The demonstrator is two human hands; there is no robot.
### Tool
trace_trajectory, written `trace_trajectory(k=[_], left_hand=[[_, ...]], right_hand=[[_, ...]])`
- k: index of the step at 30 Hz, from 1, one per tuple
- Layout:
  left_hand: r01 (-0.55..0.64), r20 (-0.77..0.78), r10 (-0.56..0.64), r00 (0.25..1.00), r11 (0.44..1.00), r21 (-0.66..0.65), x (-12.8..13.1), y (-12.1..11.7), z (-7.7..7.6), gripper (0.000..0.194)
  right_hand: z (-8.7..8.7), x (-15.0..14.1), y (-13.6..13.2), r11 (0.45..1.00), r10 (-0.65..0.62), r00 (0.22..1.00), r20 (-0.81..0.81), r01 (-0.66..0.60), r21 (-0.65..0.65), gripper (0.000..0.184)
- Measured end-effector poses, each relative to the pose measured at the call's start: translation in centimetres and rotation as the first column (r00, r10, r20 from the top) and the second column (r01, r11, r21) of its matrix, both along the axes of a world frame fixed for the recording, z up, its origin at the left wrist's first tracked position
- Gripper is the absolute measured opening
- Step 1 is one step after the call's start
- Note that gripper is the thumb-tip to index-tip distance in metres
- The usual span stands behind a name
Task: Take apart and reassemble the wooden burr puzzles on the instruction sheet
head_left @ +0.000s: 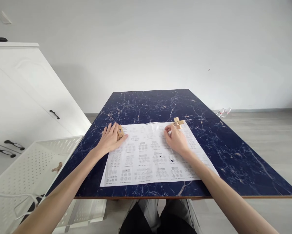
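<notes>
A creased printed sheet (143,172) covered with rows of small diagrams lies on a dark blue marbled table (148,105). My left hand (111,138) rests flat at the sheet's upper left, its fingers stretched out. Between its thumb and forefinger sits a small notched wooden block (120,131), partly covered by the hand. At the upper right, my right hand (176,139) rests on the paper with curled fingers, and nothing shows in them. Just beyond its knuckles is a cross-shaped wooden piece (179,123) at the paper's edge, its near side partly hidden.
To the left stands a white cabinet (33,97) with black handles. A white perforated basket (70,146) beside the table holds a small wooden piece (57,167), with a white cable (11,195) nearby. Clear plastic (224,112) lies on the floor by the wall.
</notes>
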State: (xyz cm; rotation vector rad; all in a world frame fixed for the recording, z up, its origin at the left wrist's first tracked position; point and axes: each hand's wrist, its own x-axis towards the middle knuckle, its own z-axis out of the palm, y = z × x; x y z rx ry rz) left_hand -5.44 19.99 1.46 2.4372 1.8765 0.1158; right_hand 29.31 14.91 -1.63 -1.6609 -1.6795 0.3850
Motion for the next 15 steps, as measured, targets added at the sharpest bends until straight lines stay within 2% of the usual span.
trace_trajectory(k=[8,15], left_hand=[[0.004,-0.009,-0.004,1.0,1.0,0.004,1.4,0.1,-0.1,0.105],[-0.041,0.004,0.041,0.999,0.999,0.026,2.4,0.1,-0.3,0.1]], right_hand=[[0.0,-0.1,0.1,1.0,0.003,1.0,0.0,-0.003,0.016,0.014],[-0.1,-0.1,0.2,1.0,0.009,1.0,0.006,-0.009,0.009,0.013]])
